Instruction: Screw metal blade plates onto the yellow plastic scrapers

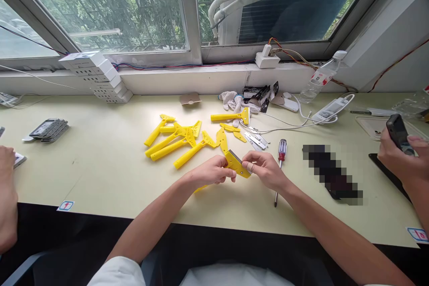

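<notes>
Over the pale-yellow desk (100,174), the left hand (214,170) gripped and the right hand (264,169) pinched a yellow plastic scraper (237,166); its metal blade (235,156) looked seated; thin silver blades (256,140) lay loose.

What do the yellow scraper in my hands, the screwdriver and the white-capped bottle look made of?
Yellow scraper: probably plastic, uniformly coloured, satin. Screwdriver: slim grey shaft, likely metal; glossy handle, probably plastic. White-capped bottle: apparently glossy plastic; background shows through.
</notes>
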`<state>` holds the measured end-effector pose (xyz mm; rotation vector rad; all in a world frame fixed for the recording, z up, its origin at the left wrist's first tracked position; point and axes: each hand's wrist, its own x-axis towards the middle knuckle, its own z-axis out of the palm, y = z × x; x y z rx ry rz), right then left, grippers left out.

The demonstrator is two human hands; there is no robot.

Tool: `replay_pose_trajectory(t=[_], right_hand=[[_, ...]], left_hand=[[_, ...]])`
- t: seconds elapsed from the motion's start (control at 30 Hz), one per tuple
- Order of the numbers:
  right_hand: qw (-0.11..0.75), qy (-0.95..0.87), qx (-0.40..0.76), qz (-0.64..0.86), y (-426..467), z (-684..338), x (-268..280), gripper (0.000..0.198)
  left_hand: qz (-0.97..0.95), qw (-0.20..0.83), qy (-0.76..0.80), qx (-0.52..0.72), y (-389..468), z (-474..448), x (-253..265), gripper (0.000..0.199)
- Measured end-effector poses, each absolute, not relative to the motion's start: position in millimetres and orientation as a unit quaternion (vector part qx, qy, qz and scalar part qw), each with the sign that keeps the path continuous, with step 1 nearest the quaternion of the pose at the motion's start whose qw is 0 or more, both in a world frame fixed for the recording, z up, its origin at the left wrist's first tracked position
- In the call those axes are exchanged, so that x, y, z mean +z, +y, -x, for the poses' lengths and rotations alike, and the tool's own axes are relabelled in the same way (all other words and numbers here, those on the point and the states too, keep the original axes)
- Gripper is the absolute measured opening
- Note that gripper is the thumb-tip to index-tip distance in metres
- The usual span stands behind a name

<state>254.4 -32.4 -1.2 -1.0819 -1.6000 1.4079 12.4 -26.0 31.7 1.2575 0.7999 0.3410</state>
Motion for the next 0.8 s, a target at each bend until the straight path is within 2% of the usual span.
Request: replay_pose_trajectory(t=[0.53, 0.8], right_hand=[[0.42, -0.613, 0.537, 0.399, -36.3, -251.1, 0.8, 0.021], [0.378, -0.655, 0.505, 0.415, -34.6, -254.2, 1.4, 0.019]], left_hand=[[-0.539, 0.755, 0.328, 0.18, -25.4, -13.1, 30.9, 0.025], [-0.652, 0.642, 0.372, 0.156, -25.9, -16.9, 28.4, 0.014]])
